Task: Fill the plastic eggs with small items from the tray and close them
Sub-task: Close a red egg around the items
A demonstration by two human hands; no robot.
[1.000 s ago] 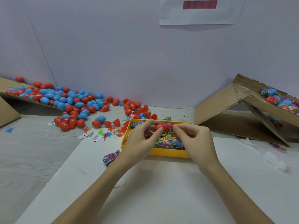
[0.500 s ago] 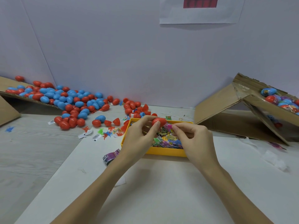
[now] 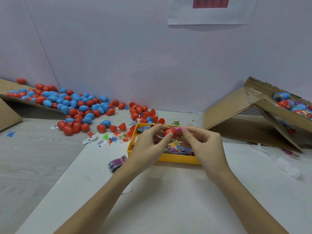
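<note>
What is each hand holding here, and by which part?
The left hand pinches a red egg around its rounded body. The right hand holds a pink item at the egg's right end.

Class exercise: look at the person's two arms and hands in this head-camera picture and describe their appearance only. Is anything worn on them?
Both forearms are bare right to the bottom edge of the picture: no sleeves show. The left hand and right hand wear no gloves, and no rings, watch or bracelet show. The visible fingernails look short and unpainted.
</note>
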